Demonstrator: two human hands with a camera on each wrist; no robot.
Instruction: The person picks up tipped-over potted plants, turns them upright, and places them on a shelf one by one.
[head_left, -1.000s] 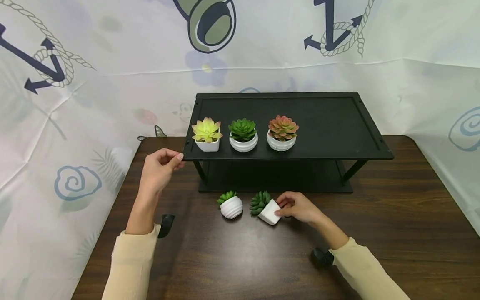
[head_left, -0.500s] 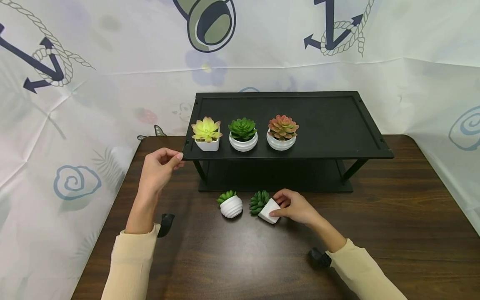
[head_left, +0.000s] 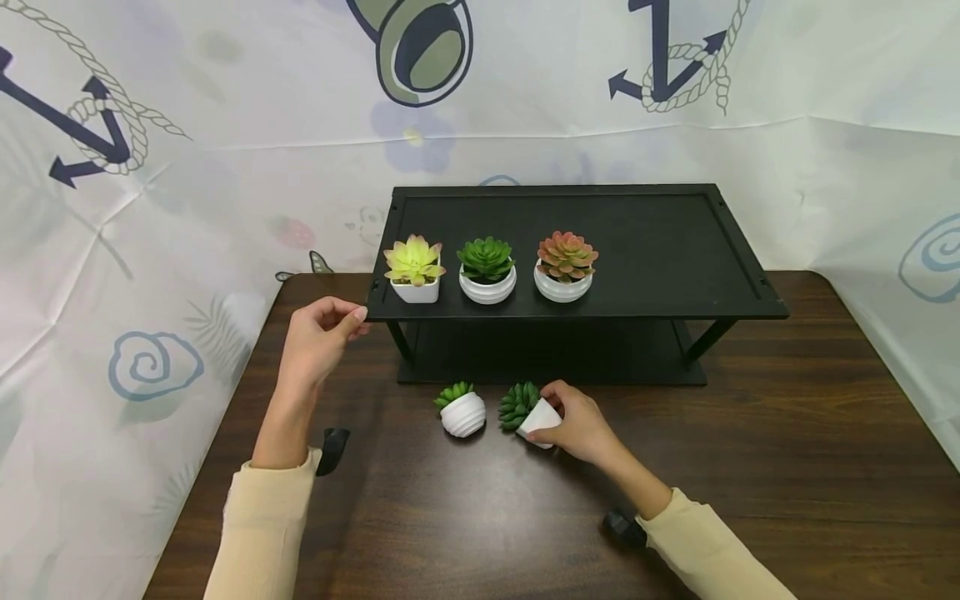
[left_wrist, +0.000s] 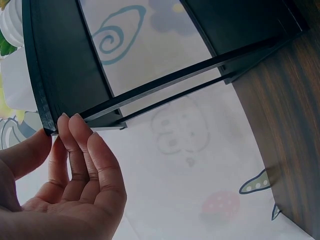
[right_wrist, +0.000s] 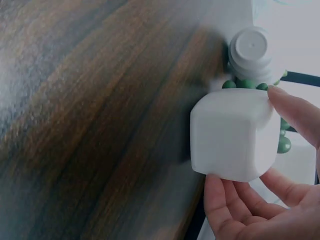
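Shelf [head_left: 652,250] behind tipped square pot [head_left: 542,417], ridged pot [head_left: 463,416] beside

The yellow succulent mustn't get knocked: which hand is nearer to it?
Left. The left hand pinches a front corner of the black shelf, near the yellow succulent; the right hand is farther off and lower, gripping the tipped square pot.

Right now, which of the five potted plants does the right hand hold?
The tipped dark green plant in the square white pot. The other tipped plant has a ridged pot; three plants stand upright on the black shelf.
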